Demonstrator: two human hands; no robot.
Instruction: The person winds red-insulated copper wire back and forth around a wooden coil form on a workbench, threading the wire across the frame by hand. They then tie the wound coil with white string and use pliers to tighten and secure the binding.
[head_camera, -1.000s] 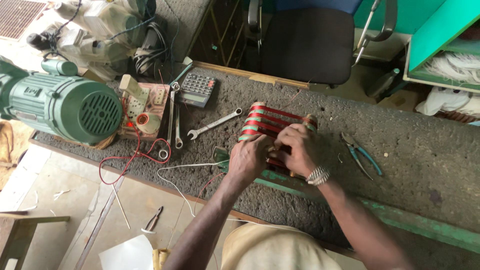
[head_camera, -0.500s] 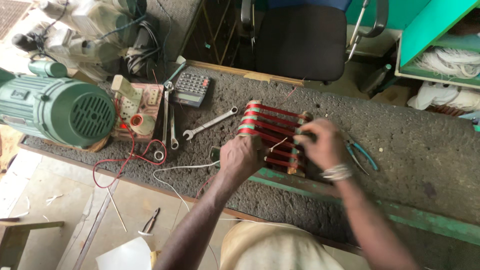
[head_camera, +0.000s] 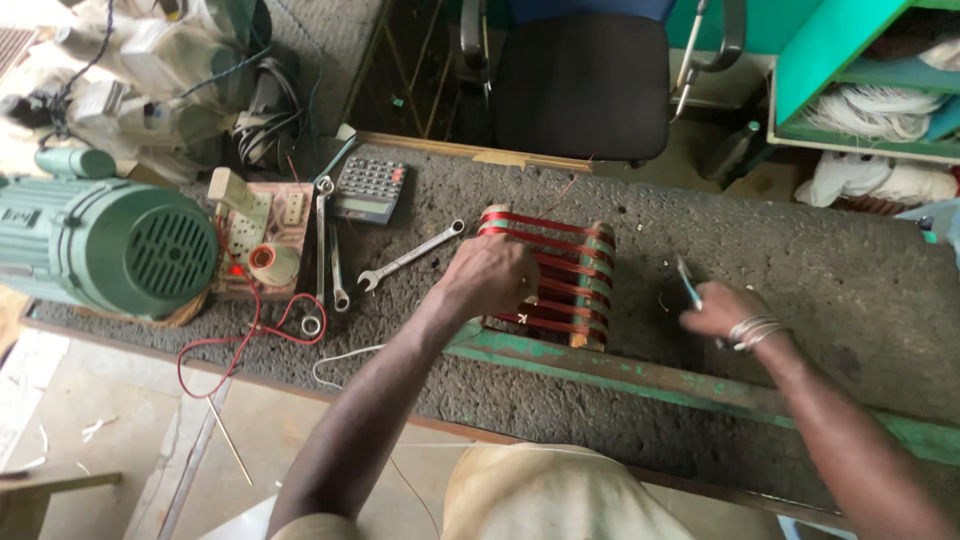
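Your desk (head_camera: 820, 260) is rough and dark, with a green rail along its near edge. On it lie a green motor (head_camera: 105, 248), a calculator (head_camera: 370, 189), spanners (head_camera: 410, 256), a red wire (head_camera: 240, 335) and the red-wound coil frame (head_camera: 565, 275).

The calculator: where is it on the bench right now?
In the head view, the calculator lies at the bench's far left, beside the upright spanners and left of the red-wound coil frame.
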